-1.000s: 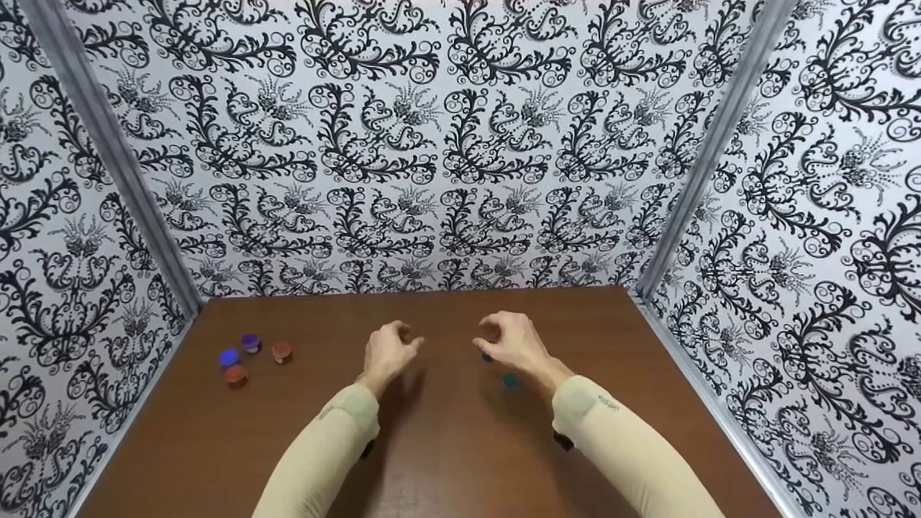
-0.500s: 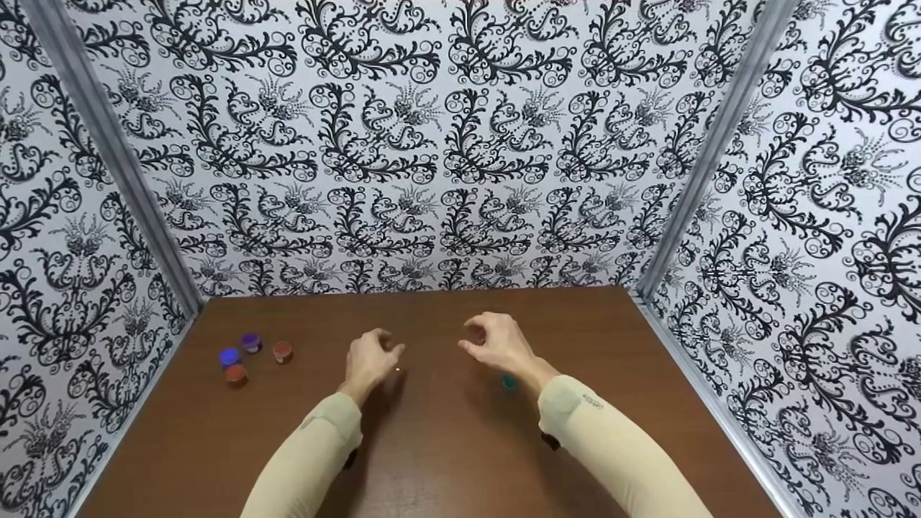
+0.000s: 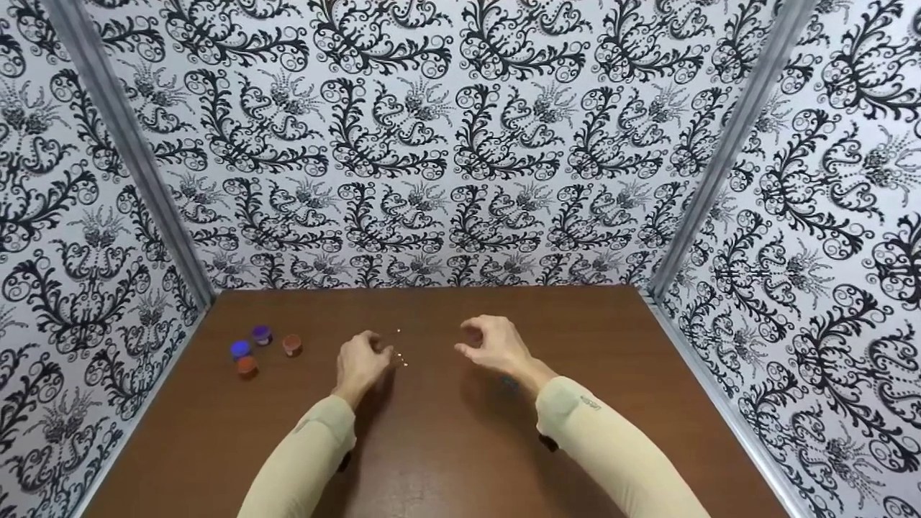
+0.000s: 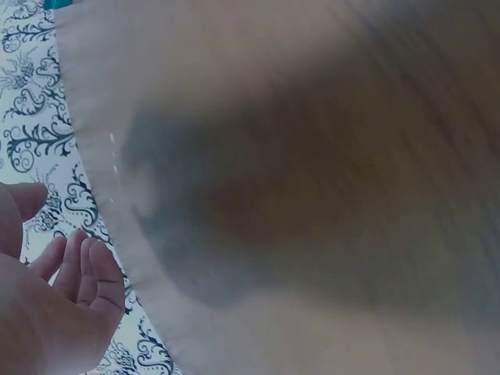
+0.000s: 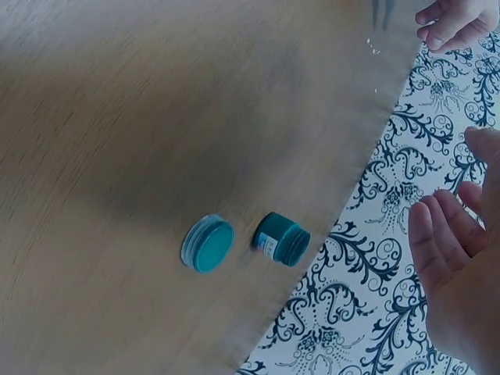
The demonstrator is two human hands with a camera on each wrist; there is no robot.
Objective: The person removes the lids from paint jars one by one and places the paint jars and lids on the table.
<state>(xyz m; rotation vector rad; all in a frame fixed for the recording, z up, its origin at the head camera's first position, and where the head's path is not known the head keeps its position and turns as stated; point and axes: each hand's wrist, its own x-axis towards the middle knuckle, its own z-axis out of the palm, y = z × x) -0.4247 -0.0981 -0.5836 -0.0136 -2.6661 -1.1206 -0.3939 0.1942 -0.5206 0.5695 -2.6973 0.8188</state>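
Observation:
My left hand [image 3: 363, 363] hovers over the brown table left of its middle, fingers bent loosely. In the left wrist view a gap shows between its thumb and fingers, with nothing visible in it. Beside it lie several tiny bright specks [image 3: 401, 357], too small to identify; they form a broken line in the left wrist view. Across from it, my right hand [image 3: 498, 344] is held above the table, thumb and curved fingers apart and holding nothing visible. Two small teal jars, one upright [image 5: 212, 245] and one tilted in view [image 5: 283, 238], stand below the right hand, mostly hidden by the arm in the head view.
At the table's left side sit two orange-red pots [image 3: 247, 367] [image 3: 292, 345], a blue pot [image 3: 240, 350] and a purple pot [image 3: 261, 334]. Patterned walls [image 3: 403, 144] with grey metal posts enclose the table [image 3: 446, 446] at the back and sides.
My left hand has moved left, away from the right hand, and bright specks now show on the table beside it. My right hand has shifted slightly left. The head view has turned slightly.

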